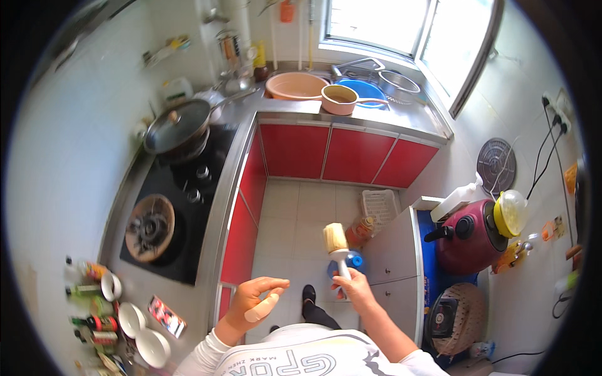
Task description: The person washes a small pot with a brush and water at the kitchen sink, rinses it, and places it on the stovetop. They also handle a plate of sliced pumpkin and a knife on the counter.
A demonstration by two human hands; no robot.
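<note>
My right hand (355,289) is closed around the white handle of a brush (336,239). Its thick cream bristles point up and away from me. To the left, my left hand (254,302) hovers before my body with fingers stretched out. A pale patch, like an adhesive bandage, covers part of its thumb side. Nothing shows in that hand, and a gap separates it from the brush. Below the brush, a blue-capped container (355,259) on the floor is partly hidden by the brush and my right hand.
A black gas stove (188,219) with a lidded wok (179,128) lines the left counter. Ahead, a pink saucepan (339,105) stands before a blue basin (370,88). At right, a dark red air fryer (467,241) stands on a cabinet; a white basket (379,203) is on the floor.
</note>
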